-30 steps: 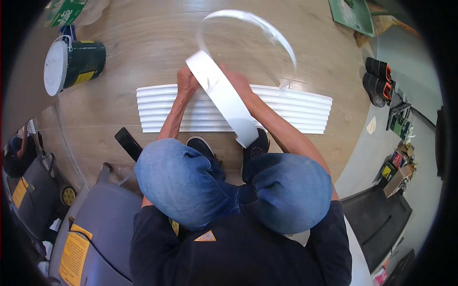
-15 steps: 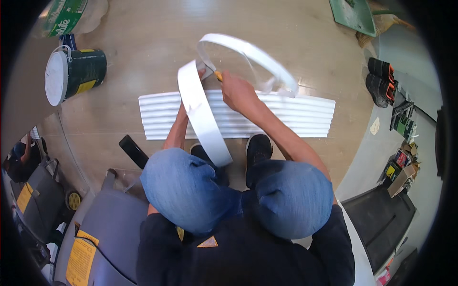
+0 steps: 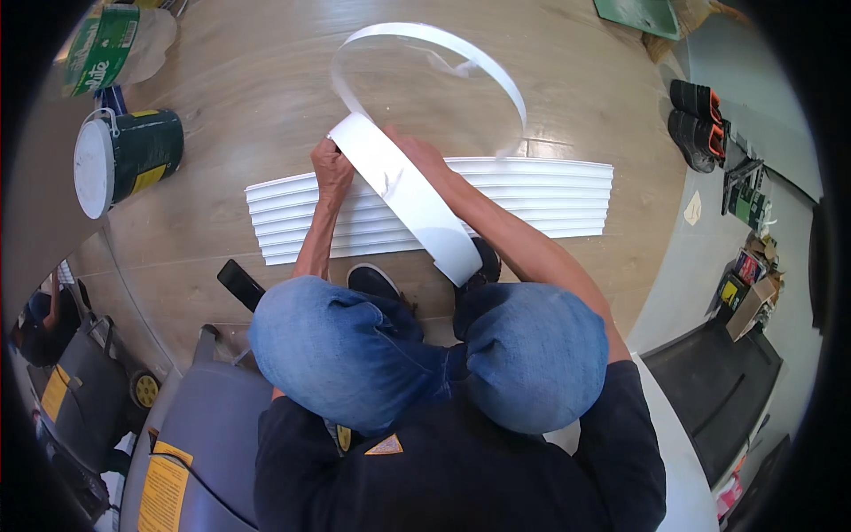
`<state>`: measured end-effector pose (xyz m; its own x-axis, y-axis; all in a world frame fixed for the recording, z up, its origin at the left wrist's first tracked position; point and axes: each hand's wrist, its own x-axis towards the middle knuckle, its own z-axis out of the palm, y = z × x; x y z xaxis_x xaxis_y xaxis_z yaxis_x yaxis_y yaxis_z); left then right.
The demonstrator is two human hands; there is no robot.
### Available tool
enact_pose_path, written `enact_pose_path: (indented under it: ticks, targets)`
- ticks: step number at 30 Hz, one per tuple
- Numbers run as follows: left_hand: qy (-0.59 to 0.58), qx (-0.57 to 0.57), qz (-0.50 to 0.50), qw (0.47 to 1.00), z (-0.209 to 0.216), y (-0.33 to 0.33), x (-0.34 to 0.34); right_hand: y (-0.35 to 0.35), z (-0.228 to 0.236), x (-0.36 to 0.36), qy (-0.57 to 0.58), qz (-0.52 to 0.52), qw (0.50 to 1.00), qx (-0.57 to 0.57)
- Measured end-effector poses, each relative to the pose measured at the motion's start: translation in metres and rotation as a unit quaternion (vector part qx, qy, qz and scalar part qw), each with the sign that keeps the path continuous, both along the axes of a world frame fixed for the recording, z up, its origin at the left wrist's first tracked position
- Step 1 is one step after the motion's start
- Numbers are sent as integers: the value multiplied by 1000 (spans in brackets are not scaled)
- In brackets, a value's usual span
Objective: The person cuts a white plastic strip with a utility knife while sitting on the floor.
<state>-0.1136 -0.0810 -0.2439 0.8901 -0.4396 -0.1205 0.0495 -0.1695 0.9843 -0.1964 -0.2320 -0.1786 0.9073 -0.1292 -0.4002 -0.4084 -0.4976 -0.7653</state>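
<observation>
I see my left hand (image 3: pixel 331 168) closed around the upper end of a wide, flat white plastic strip (image 3: pixel 403 195), fingers curled over its edge. My right hand (image 3: pixel 415 152) sits just beside it on the same end; the strip hides most of its fingers, so I cannot tell how firmly it grips. From both hands the strip runs down and to the right, ending near my black shoe (image 3: pixel 483 262) on the right side. Its other part bends upward into a thin white loop (image 3: pixel 461 49) that arcs above the hands over the floor.

Under the hands lies a long white ribbed panel (image 3: pixel 550 195), flat on the light wooden floor (image 3: pixel 248 106), stretching left to right across my view. My knees in blue jeans (image 3: pixel 355 355) are drawn up below it, with the other black shoe (image 3: pixel 372 282) between them and the panel.

A black phone (image 3: pixel 241 284) lies on the floor just left of my left knee. Further left, a dark green paint bucket with a white lid (image 3: pixel 124 160) lies on its side. A pair of black shoes (image 3: pixel 696 124) stands well apart at the right.
</observation>
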Motion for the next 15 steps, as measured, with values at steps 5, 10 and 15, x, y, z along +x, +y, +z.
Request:
enact_pose_path:
  ticks: [5, 10, 15]
  targets:
    - [48, 60, 50, 996, 14, -11, -4, 2, 6, 8, 51, 27, 995, -81]
    - [48, 139, -17, 989, 22, -6, -6, 0, 25, 4, 71, 21, 992, -105]
    - [-111, 86, -31, 990, 4, -4, 0, 0, 39, 4, 113, 60, 980, -150]
